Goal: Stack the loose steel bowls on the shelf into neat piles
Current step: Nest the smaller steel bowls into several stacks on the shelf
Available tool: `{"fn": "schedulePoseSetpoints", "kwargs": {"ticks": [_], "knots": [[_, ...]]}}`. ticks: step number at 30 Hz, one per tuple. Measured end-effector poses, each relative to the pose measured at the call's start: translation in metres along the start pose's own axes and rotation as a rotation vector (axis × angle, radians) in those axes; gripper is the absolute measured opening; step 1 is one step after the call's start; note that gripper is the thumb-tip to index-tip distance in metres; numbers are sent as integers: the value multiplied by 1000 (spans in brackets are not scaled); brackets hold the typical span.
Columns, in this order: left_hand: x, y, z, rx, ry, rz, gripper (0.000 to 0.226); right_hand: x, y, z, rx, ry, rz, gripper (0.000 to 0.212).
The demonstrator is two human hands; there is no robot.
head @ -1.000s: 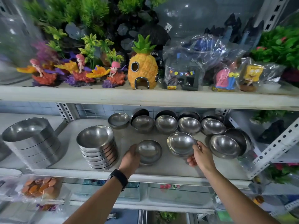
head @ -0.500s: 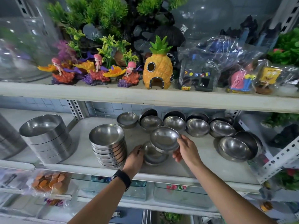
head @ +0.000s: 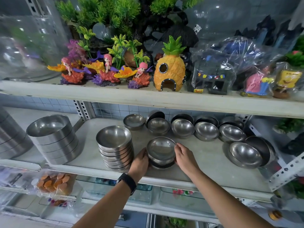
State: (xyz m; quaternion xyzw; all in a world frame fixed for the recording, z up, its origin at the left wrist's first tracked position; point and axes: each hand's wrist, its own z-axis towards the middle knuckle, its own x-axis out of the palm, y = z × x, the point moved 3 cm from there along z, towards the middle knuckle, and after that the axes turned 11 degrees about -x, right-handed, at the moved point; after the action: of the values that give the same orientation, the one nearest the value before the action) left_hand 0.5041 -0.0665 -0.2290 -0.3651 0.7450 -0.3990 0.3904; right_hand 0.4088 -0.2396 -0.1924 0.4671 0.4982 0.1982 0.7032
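- Fingertips of the right hand pinch the rim of the top bowl at its 3 o'clock edge.
- That bowl sits mouth up, nested on the small pile near the front edge of the shelf.
- Left hand, with a black wristband behind it, cups the small pile at 8 o'clock, fingers curled against the steel and partly hidden behind it.
- At 9 o'clock, just beside, stands a taller pile of bowls.
- From 11 to 2 o'clock, loose bowls line the back, some leaning on others.
- Well apart at 3 o'clock lies a tilted pair.
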Motion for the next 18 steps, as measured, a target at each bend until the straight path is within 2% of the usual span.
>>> {"fn": "schedulePoseSetpoints", "kwargs": {"ticks": [18], "knots": [[-2,8,10,-16,28,-136,29,2,-7,-1,10,61,-233,31]]}}
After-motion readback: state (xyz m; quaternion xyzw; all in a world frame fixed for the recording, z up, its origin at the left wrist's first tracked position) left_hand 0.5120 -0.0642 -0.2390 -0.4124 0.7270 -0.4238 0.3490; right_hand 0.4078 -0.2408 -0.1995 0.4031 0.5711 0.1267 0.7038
